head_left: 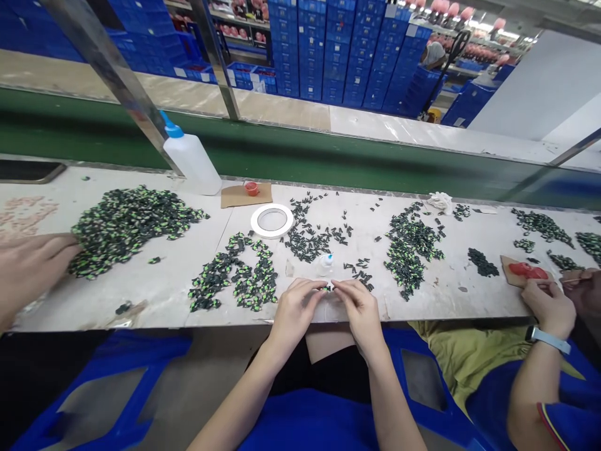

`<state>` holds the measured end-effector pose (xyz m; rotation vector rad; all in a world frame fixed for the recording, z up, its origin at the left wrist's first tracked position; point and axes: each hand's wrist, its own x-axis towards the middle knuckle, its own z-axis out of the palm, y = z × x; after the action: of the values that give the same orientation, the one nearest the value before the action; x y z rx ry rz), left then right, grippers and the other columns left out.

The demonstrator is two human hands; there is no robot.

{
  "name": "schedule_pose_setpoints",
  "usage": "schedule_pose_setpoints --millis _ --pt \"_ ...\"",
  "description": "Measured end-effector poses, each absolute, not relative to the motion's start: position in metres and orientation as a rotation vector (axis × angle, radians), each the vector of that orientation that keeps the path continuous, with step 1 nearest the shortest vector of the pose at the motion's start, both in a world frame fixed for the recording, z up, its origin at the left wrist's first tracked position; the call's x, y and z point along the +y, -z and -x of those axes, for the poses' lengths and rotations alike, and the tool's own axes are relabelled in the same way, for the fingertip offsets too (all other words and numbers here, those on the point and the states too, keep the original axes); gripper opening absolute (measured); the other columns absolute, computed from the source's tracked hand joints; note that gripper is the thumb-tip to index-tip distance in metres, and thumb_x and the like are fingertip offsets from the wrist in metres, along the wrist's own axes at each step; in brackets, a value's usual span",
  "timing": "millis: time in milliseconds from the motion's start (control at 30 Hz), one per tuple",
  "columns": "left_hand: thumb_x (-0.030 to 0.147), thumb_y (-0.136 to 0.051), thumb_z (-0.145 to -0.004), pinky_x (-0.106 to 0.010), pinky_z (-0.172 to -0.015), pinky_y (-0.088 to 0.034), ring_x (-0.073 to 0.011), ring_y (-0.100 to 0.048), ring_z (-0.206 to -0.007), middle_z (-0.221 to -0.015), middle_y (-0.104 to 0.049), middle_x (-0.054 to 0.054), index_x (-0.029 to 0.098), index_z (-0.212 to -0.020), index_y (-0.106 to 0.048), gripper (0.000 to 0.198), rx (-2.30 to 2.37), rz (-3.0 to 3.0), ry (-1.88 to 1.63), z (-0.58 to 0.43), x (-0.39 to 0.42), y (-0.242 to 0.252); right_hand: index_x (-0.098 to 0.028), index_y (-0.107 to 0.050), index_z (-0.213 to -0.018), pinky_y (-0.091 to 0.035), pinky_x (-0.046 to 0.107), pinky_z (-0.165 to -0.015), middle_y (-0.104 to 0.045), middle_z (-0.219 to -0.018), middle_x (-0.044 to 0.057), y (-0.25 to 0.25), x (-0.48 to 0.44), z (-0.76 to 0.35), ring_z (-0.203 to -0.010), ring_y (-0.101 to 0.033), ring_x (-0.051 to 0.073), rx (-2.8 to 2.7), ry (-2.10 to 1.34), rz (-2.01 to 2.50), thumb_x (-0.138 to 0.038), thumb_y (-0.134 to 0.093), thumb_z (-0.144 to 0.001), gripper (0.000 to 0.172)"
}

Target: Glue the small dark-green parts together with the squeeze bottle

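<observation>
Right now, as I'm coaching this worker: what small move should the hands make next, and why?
Probably squeeze the tiny piece firmly: left hand and right hand both pinch it by the table edge, with a blue-capped bottle just beyond.

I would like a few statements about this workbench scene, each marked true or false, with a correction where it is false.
1. The left hand and the right hand pinch one small dark part between them. True.
2. The white tape roll stands on its edge. False: it lies flat on the table.
3. The big white bottle has a red cap. False: its cap is blue.
4. The co-worker's hand at the right has a wristwatch behind it. True.
</observation>
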<state>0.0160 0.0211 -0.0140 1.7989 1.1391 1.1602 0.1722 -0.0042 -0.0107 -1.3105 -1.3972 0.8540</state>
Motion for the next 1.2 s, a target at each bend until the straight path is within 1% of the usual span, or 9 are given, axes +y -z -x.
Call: schedule_pose_setpoints --millis 67,167,367,500,733,800,967,1067,1200 --pt "0.021 -0.055 -0.087 -0.030 -0.079 -0.051 -0.0181 -0.063 -0.088 -0.090 -0.069 -0.006 0.018 -0.093 -0.069 0.015 1.124 -1.814 -1.163 -0.017 0.021 0.013 -0.022 -0.073 -0.100 -0.054 0.029 -0.075 -0.065 -0.089 0.007 0.012 -0.006 -0.171 -0.082 -0.062 0.016 -1.451 -0.797 1.322 -0.027 -0.054 -0.088 0.022" --pt "0.020 -0.055 -0.087 -0.029 -0.077 -0.051 -0.0181 -0.063 -0.086 -0.088 -0.069 -0.006 0.017 -0.091 -0.069 0.015 1.103 -1.837 -1.179 -0.017 0.021 0.012 -0.020 -0.072 -0.102 -0.055 0.029 -0.074 -0.068 -0.089 0.007 0.010 -0.006 -0.172 -0.083 -0.064 0.017 -1.416 -0.817 1.364 -0.029 -0.061 -0.085 0.023" --pt "0.012 -0.055 -0.085 -0.025 -0.073 -0.051 -0.0152 -0.064 -0.081 -0.083 -0.069 -0.004 0.017 -0.087 -0.069 0.015 1.051 -1.859 -1.229 -0.015 0.021 0.010 -0.020 -0.075 -0.084 -0.056 0.029 -0.073 -0.070 -0.089 0.007 0.003 -0.006 -0.173 -0.085 -0.067 0.019 -1.370 -0.944 1.334 -0.030 -0.066 -0.080 0.014" --pt "0.011 -0.055 -0.083 -0.024 -0.072 -0.051 -0.0149 -0.064 -0.079 -0.081 -0.069 -0.004 0.017 -0.085 -0.069 0.014 1.042 -1.852 -1.234 -0.015 0.018 0.006 -0.020 -0.075 -0.081 -0.056 0.031 -0.078 -0.071 -0.088 0.007 0.003 -0.008 -0.176 -0.086 -0.067 0.019 -1.300 -1.017 1.278 -0.028 -0.070 -0.075 0.011" --pt "0.013 -0.053 -0.086 -0.026 -0.067 -0.051 -0.0154 -0.061 -0.075 -0.077 -0.068 -0.005 0.017 -0.086 -0.067 0.015 0.987 -1.995 -1.297 -0.019 0.012 0.000 -0.021 -0.075 -0.078 -0.056 0.029 -0.072 -0.070 -0.082 0.006 0.002 -0.014 -0.177 -0.079 -0.067 0.017 -1.298 -0.945 1.186 -0.023 -0.070 -0.075 0.007" --pt "0.014 -0.053 -0.087 -0.027 -0.068 -0.051 -0.0156 -0.061 -0.075 -0.078 -0.068 -0.005 0.017 -0.088 -0.068 0.015 0.963 -2.009 -1.279 -0.020 0.012 0.001 -0.019 -0.074 -0.082 -0.057 0.028 -0.071 -0.070 -0.082 0.006 0.004 -0.016 -0.178 -0.077 -0.067 0.017 -1.287 -0.933 1.191 -0.024 -0.070 -0.075 0.009" --pt "0.022 -0.060 -0.083 -0.028 -0.077 -0.053 -0.0167 -0.066 -0.083 -0.087 -0.070 -0.006 0.018 -0.089 -0.070 0.012 1.000 -1.773 -1.107 -0.021 0.008 0.000 -0.017 -0.066 -0.106 -0.058 0.029 -0.073 -0.069 -0.078 0.004 0.008 -0.019 -0.183 -0.074 -0.068 0.016 -1.244 -0.978 1.205 -0.027 -0.071 -0.073 0.035" --pt "0.024 -0.062 -0.080 -0.027 -0.077 -0.054 -0.0168 -0.067 -0.083 -0.088 -0.070 -0.007 0.017 -0.086 -0.071 0.013 1.019 -1.639 -1.037 -0.022 0.005 -0.005 -0.017 -0.063 -0.108 -0.058 0.029 -0.073 -0.069 -0.077 0.004 0.002 -0.022 -0.186 -0.074 -0.068 0.016 -1.300 -0.947 1.220 -0.026 -0.070 -0.074 0.036" --pt "0.023 -0.061 -0.080 -0.027 -0.079 -0.053 -0.0170 -0.066 -0.086 -0.090 -0.070 -0.006 0.017 -0.088 -0.071 0.014 1.003 -1.669 -1.008 -0.021 0.003 -0.011 -0.016 -0.062 -0.110 -0.058 0.027 -0.072 -0.069 -0.079 0.005 -0.008 -0.026 -0.189 -0.075 -0.068 0.016 -1.393 -0.888 1.240 -0.025 -0.067 -0.077 0.035"
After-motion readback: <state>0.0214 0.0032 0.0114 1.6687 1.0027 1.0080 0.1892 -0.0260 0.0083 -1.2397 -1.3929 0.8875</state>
